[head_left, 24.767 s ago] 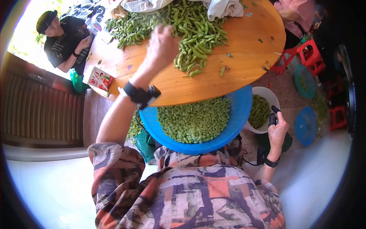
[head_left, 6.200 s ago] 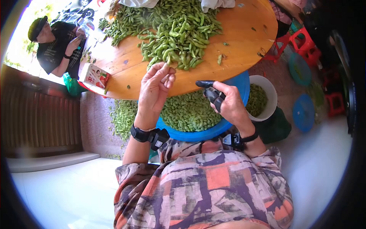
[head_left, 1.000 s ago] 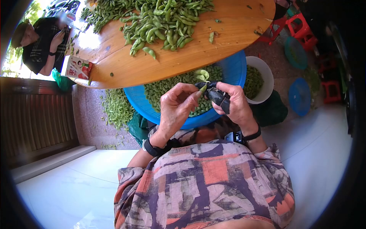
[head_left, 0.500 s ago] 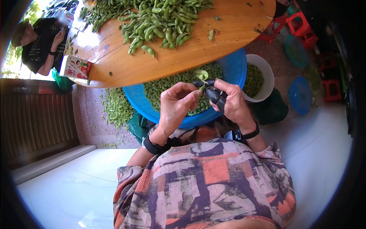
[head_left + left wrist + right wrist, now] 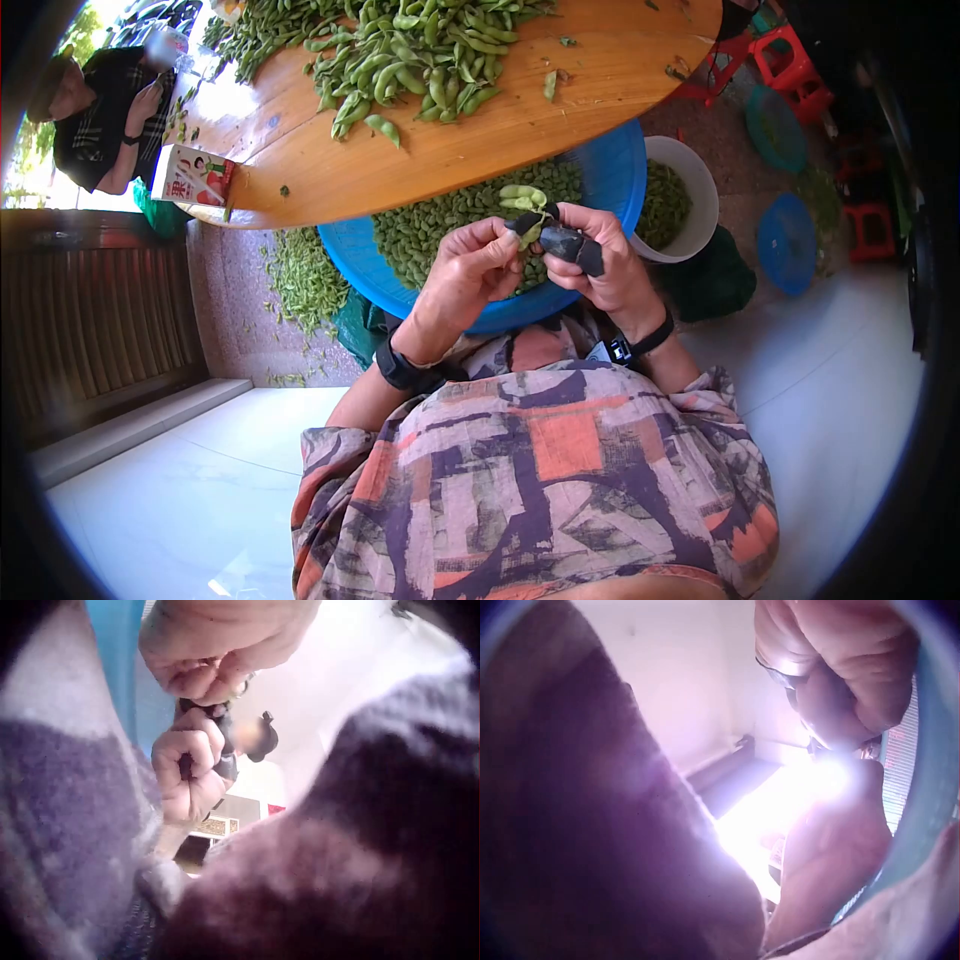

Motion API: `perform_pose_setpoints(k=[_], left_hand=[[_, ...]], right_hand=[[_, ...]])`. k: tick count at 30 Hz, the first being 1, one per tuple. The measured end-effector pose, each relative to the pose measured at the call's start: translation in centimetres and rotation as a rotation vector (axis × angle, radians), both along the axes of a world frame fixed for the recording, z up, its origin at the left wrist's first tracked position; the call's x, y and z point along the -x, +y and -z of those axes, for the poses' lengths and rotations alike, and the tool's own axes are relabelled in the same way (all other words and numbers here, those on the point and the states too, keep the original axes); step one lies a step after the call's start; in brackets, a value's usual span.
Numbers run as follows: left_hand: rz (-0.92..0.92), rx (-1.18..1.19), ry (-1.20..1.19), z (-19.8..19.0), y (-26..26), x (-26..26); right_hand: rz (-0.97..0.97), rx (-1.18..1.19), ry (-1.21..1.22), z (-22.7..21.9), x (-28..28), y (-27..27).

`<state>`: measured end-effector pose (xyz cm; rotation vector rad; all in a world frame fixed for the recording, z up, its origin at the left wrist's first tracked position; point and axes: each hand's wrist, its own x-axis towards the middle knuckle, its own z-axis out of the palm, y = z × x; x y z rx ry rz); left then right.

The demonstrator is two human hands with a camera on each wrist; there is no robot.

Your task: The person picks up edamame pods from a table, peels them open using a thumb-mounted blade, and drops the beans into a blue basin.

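Note:
Both hands meet above the blue basin (image 5: 632,190), which holds many shelled green beans (image 5: 420,240). The left hand (image 5: 470,268) pinches a green pod (image 5: 528,238) between thumb and forefinger. Wearing black covers on its thumb and fingers, the right hand (image 5: 600,262) grips the same pod from the other side. Pale opened pod pieces (image 5: 522,197) stick up just beyond the fingertips. In the left wrist view the left hand (image 5: 229,637) and right hand (image 5: 187,769) are close together; the pod is mostly hidden there.
A wooden table (image 5: 560,130) bears a heap of pods (image 5: 410,60) and a red-white carton (image 5: 192,176). Right of the basin stands a white bucket (image 5: 705,200) with green pods or hulls. Pods lie on the floor at left (image 5: 300,280). Another person (image 5: 110,110) sits at the far left.
Over the last second both hands stay together above the basin, turning the pod slightly between their fingertips. Earlier, the left hand reached into the heap on the table.

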<state>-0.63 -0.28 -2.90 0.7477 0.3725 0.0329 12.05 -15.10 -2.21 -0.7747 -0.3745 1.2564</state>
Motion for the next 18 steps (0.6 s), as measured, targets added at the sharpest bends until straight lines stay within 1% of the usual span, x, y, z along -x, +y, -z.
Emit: perform_pose_setpoints(k=[1, 2, 4, 5, 6, 7, 8, 9, 10, 11, 12, 13, 14, 15, 17, 18], left_hand=[[-0.013, -0.135, 0.062, -0.6, -0.1, 0.1], [-0.013, -0.134, 0.061, -0.7, -0.4, 0.2], [-0.159, -0.902, 0.120, -0.6, -1.1, 0.1], [-0.163, -0.899, 0.123, -0.8, -1.2, 0.2], [-0.170, -1.044, 0.122, -1.0, -1.3, 0.1], [-0.175, -1.190, 0.121, -1.3, -1.3, 0.2], [-0.177, -1.189, 0.125, -1.5, -1.1, 0.2], [-0.130, -1.219, 0.133, -1.7, -0.9, 0.2], [-0.082, -1.248, 0.141, -1.7, -0.8, 0.2], [-0.082, -1.244, 0.145, -1.6, -0.9, 0.1], [-0.129, -1.280, 0.092, -1.4, -1.1, -0.1], [-0.176, -1.317, 0.038, -1.3, -1.2, -0.2], [-0.177, -1.316, 0.040, -1.3, -1.2, -0.1], [-0.176, -1.294, 0.021, -1.4, -1.2, -0.1], [-0.176, -1.274, 0.002, -1.4, -0.9, -0.1], [-0.082, -1.036, 0.039, -1.3, -0.5, -0.1]], right_hand=[[0.077, 0.037, -0.093, 0.0, 0.4, 0.0], [0.154, 0.073, -0.187, 0.0, 0.7, 0.1], [0.157, 0.114, -0.227, -0.8, 0.9, 0.3], [0.159, 0.155, -0.265, -1.2, 0.9, 0.4], [0.154, 0.156, -0.264, -1.5, 1.0, 0.3], [0.136, 0.199, -0.346, -1.6, 1.1, 0.1], [0.120, 0.242, -0.428, -1.8, 1.2, 0.0], [0.117, 0.244, -0.426, -2.1, 1.3, 0.0], [0.135, 0.294, -0.548, -2.4, 1.4, 0.0], [0.152, 0.344, -0.671, -2.5, 1.5, 0.1], [0.149, 0.346, -0.669, -2.4, 1.6, 0.2], [0.226, 0.327, -0.829, -2.3, 1.8, 0.3], [0.305, 0.305, -0.988, -2.1, 1.9, 0.4], [0.302, 0.306, -0.988, -2.0, 1.9, 0.5], [0.358, 0.247, -1.092, -2.0, 1.9, 0.6], [0.357, 0.246, -1.092, -2.0, 1.7, 0.6]])
